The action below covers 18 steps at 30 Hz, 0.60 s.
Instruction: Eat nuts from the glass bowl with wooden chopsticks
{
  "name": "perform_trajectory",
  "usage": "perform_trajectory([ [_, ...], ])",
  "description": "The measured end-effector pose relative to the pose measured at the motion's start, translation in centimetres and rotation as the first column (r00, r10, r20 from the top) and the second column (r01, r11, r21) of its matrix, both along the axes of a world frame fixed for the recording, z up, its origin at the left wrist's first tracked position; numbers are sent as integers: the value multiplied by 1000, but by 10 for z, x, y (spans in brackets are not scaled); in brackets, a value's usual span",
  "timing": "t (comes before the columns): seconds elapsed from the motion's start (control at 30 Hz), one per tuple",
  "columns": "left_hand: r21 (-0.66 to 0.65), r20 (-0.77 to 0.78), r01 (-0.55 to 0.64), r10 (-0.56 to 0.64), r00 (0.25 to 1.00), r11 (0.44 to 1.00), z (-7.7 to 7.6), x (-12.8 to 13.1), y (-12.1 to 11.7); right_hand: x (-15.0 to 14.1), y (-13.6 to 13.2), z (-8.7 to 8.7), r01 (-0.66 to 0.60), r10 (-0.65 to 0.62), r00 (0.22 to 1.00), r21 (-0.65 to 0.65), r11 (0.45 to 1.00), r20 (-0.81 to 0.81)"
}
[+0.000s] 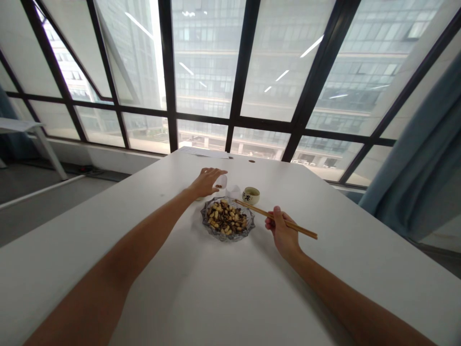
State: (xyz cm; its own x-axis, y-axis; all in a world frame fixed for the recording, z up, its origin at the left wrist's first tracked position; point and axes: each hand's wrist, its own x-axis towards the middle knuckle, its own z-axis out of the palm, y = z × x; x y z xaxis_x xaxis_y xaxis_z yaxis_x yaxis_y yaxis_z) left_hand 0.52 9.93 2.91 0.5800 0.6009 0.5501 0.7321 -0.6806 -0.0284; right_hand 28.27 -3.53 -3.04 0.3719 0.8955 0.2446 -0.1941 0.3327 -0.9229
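Observation:
My left hand [209,180] reaches over the far side of the dish, its thumb and fingers around a small clear cup [222,180]. A few brown bits show inside this cup, which looks tilted. In my right hand [283,230] is a pair of wooden chopsticks [302,230], the tips pointing left over the dish's far right rim. Nothing can be made out between the tips. The scalloped glass dish [231,237] holds a heap of peanuts and dark seeds [226,217]. Just beyond it stands a small cream cup [251,196] with dark lettering.
Everything stands on a wide white table [223,293]. Part of another pale round thing [199,198] peeks out below my left wrist. White paper [205,152] lies at the table's far edge, near a dark round spot [251,161]. Windows and a blue curtain [414,163] lie beyond.

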Motion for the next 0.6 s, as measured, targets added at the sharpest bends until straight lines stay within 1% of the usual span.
perform_trajectory([
  [0.1, -23, 10, -35, 35, 999, 999, -1, 1, 0, 0, 0, 0, 3, -3, 1000, 3, 1000, -3],
  [0.2, -118, 38, -127, 132, 990, 985, -3, 2, 2, -1, -1, 2, -1, 1, 1000, 2, 1000, -13],
  [0.27, -212, 31, -195, 206, 978, 958, -5, 2, 3, -2, -1, 3, -4, 4, 1000, 3, 1000, -14],
  [0.33, -309, -7, -259, 271, 963, 915, -5, 4, 5, -3, -2, 4, 2, -2, 1000, 7, 1000, -4],
  [0.4, -385, -59, -309, 311, 949, 870, -4, 8, 8, -3, -2, 5, 18, -19, 1000, 13, 1000, 15],
  [0.47, -416, -93, -319, 309, 946, 852, -2, 15, 11, -2, -3, 5, 45, -46, 998, 22, 999, 45],
  [0.6, -409, -125, -234, 200, 972, 882, 3, 37, 18, 0, -3, 5, 84, -90, 990, 62, 995, 107],
])
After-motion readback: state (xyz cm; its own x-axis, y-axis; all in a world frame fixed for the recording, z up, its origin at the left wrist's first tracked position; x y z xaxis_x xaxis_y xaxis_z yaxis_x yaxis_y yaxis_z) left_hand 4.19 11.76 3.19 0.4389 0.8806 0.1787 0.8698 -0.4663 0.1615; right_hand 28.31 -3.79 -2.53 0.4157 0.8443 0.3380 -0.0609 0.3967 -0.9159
